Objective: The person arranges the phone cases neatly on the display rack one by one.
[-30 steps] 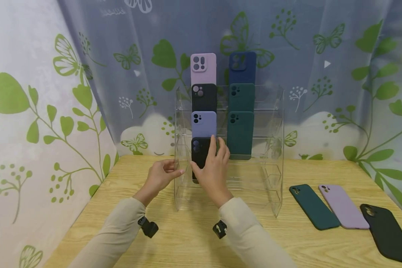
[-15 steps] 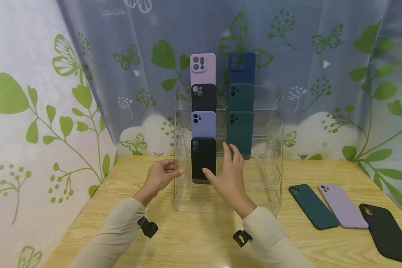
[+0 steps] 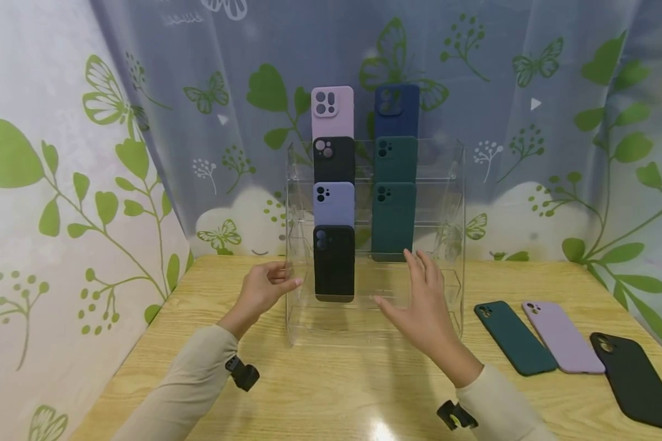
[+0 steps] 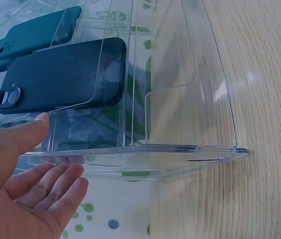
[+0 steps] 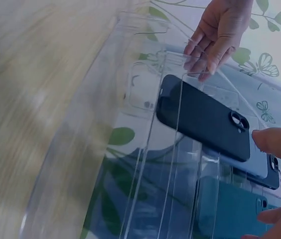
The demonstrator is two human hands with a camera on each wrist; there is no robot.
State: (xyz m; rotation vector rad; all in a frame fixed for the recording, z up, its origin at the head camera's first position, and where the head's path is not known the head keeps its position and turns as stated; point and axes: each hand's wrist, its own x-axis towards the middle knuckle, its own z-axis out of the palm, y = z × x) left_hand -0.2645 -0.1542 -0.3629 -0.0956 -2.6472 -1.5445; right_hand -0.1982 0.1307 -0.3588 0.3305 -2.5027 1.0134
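A clear acrylic tiered display rack [image 3: 375, 334] stands on the table with phone cases in two columns. My left hand [image 3: 262, 291] holds its left side panel, thumb on the inner side and fingers on the outer side, as the left wrist view shows. A black phone case [image 3: 334, 266] stands on a low tier of the left column, below a lavender one [image 3: 334, 203]. My right hand [image 3: 422, 306], fingers spread and nothing in them, hovers before the rack's right half. Its fingertips overlap the bottom of the lower green phone case [image 3: 393, 220] in the head view.
On the table at the right lie a dark green case [image 3: 514, 338], a pink case [image 3: 564, 338] and a black case [image 3: 634, 380]. Higher on the rack are a pink case [image 3: 332, 116], another black one and a navy case [image 3: 397, 113]. A patterned curtain [image 3: 226, 165] hangs behind.
My right hand has let go of the black phone case on the low tier and moved right, away from it. My left hand stays at the rack's side panel.
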